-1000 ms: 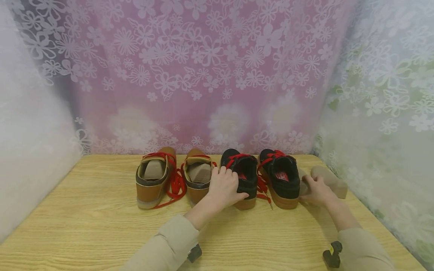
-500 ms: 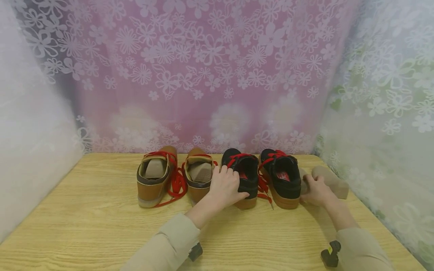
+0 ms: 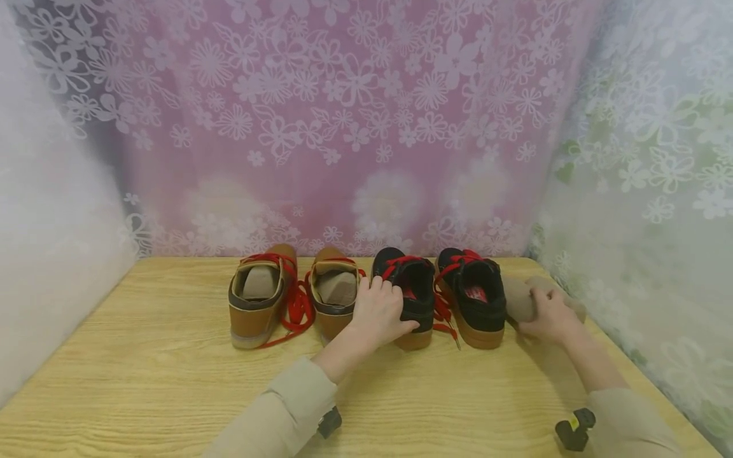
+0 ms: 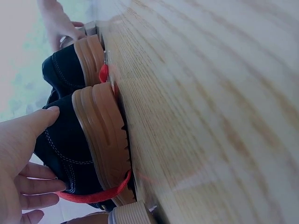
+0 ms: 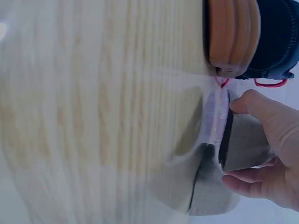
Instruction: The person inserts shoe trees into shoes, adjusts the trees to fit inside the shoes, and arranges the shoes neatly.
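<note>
My left hand (image 3: 378,312) grips the heel end of a black shoe (image 3: 420,312) with red laces. In the left wrist view its thumb presses on the heel, and the fingers lie along the shoe's side. On the right, my right hand (image 3: 552,316) holds a beige shoe insert (image 5: 246,140) between thumb and fingers, raised slightly off the table beside the other black shoe (image 3: 483,318). A second beige insert (image 5: 212,193) lies on the table beyond that hand, mostly hidden by it in the head view.
Two brown shoes (image 3: 252,324) stand to the left, each with a beige insert (image 3: 260,283) inside. Loose red laces (image 3: 299,312) lie between shoes. The wooden table (image 3: 143,381) ends at a pink flowered curtain (image 3: 343,127), with pale sheeting on both sides.
My right hand has moved slightly right and lifted the beige insert, which now shows more and covers part of the other one. My left hand stays on the black shoe.
</note>
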